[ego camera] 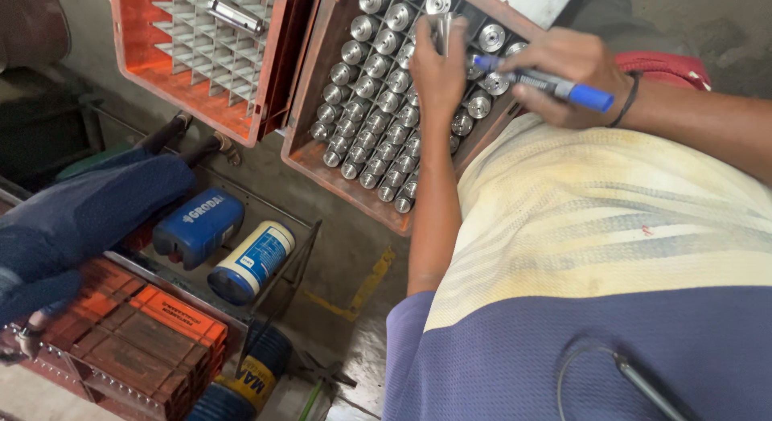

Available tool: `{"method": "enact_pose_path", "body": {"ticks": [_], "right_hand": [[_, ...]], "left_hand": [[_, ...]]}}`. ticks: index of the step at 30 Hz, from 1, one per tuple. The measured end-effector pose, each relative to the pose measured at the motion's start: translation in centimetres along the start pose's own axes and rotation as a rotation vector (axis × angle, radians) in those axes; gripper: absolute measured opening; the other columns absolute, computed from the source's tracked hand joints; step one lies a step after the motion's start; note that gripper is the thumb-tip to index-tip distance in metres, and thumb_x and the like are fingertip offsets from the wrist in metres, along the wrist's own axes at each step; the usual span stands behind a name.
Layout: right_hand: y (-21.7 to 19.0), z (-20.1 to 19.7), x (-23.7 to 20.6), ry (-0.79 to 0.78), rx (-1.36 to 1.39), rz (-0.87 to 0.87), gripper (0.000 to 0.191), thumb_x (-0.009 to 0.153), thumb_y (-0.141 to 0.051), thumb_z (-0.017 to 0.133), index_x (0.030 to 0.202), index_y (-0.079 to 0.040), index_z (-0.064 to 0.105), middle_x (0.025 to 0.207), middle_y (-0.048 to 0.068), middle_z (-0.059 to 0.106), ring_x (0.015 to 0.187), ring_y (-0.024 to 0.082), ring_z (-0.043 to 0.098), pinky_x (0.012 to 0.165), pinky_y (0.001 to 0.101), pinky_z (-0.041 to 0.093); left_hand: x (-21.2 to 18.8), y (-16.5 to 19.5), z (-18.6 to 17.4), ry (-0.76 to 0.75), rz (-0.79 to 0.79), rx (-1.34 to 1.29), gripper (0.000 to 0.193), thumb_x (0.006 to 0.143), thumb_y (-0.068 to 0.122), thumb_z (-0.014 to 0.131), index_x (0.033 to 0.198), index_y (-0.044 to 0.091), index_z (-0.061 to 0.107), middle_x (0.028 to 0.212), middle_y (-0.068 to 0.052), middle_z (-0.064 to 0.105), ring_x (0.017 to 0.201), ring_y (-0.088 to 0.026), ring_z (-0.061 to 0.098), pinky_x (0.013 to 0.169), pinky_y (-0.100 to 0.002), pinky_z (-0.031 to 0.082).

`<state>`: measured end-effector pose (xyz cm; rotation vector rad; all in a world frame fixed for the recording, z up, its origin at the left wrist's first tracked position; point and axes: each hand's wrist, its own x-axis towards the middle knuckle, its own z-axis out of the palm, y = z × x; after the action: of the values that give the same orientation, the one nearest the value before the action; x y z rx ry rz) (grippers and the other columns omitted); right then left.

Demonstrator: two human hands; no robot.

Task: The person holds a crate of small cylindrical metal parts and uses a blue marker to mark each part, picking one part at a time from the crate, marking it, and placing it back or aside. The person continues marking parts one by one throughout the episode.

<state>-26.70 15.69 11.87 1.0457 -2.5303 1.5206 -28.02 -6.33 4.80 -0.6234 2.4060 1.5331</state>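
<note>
**Orange crates, steel pins, blue marker**

Orange plastic crate [338,176] tilted across the middle of the view, packed row on row with upright steel cylinders [378,91], near rim worn and rust-stained, far corner cut off by the top edge. Second orange crate [161,75] touching it on the left, mostly bare white divider grid [217,35], a single steel cylinder [235,16] lying loose across the cells. Grey concrete floor [346,252] below both crates, open strip between the near rim and a low metal tray [297,252], yellow paint mark there. Tray holding a blue can [197,226] and a blue-and-white can [252,260], side by side, on their sides. Dark blue padded bulk [88,216] overlapping the tray's left end; stack of reddish-brown blocks [133,340] beneath, tight to the bottom-left corner.

Left hand [437,71] raised over the full crate, fingers pressed together around one steel cylinder [443,31] held upright above the rows, clear of its neighbours. Right hand [567,71] close beside, over the crate's right rim, pinching a blue marker [539,82], uncapped tip just beside the left fingers. Little free room between the two hands.
</note>
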Motion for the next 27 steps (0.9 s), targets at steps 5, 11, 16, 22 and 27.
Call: {"method": "enact_pose_path", "body": {"ticks": [5, 11, 16, 22, 27], "right_hand": [[0.7, -0.3, -0.6, 0.058, -0.002, 0.032, 0.023, 0.101, -0.009, 0.072, 0.122, 0.0, 0.07, 0.101, 0.015, 0.071, 0.083, 0.029, 0.068, 0.075, 0.037, 0.055], [1.0, -0.3, -0.7, 0.058, -0.012, 0.015, 0.018, 0.105, -0.009, 0.071, 0.12, 0.0, 0.069, 0.104, 0.015, 0.072, 0.087, 0.029, 0.069, 0.078, 0.0361, 0.055], [0.6, -0.6, 0.2, 0.032, 0.011, 0.073, 0.02, 0.1, -0.008, 0.073, 0.119, -0.001, 0.071, 0.099, 0.016, 0.071, 0.08, 0.029, 0.069, 0.071, 0.0376, 0.054], [-0.7, -1.1, 1.7, -0.102, 0.022, -0.111, 0.025, 0.087, -0.01, 0.075, 0.109, -0.002, 0.07, 0.087, 0.015, 0.067, 0.08, 0.034, 0.067, 0.077, 0.045, 0.055], [-0.6, -0.6, 2.6, -0.053, 0.032, -0.12, 0.025, 0.089, -0.009, 0.073, 0.113, -0.002, 0.068, 0.093, 0.015, 0.068, 0.083, 0.032, 0.067, 0.078, 0.0421, 0.055]], "left_hand": [[-1.5, 1.2, -1.6, 0.162, 0.357, 0.281, 0.037, 0.084, 0.033, 0.073, 0.113, 0.01, 0.071, 0.107, -0.013, 0.071, 0.082, -0.024, 0.076, 0.076, -0.039, 0.058], [-2.9, 2.1, -0.5, 0.048, 0.015, 0.653, 0.043, 0.074, 0.048, 0.083, 0.087, 0.008, 0.078, 0.091, -0.014, 0.073, 0.078, -0.031, 0.072, 0.072, -0.045, 0.054], [-2.2, 1.5, -1.9, -0.042, 0.109, 0.523, 0.048, 0.062, 0.049, 0.086, 0.082, 0.006, 0.079, 0.086, -0.011, 0.076, 0.075, -0.026, 0.074, 0.071, -0.042, 0.058], [-0.3, -2.7, -2.5, -0.3, 0.118, -0.975, 0.054, 0.093, 0.046, 0.071, 0.125, 0.003, 0.067, 0.109, -0.011, 0.07, 0.101, -0.018, 0.067, 0.091, -0.037, 0.055], [0.4, -4.8, 1.3, -0.208, -0.05, -0.962, 0.056, 0.117, 0.049, 0.043, 0.131, -0.001, 0.063, 0.105, -0.012, 0.065, 0.092, -0.021, 0.061, 0.08, -0.039, 0.05]]}}
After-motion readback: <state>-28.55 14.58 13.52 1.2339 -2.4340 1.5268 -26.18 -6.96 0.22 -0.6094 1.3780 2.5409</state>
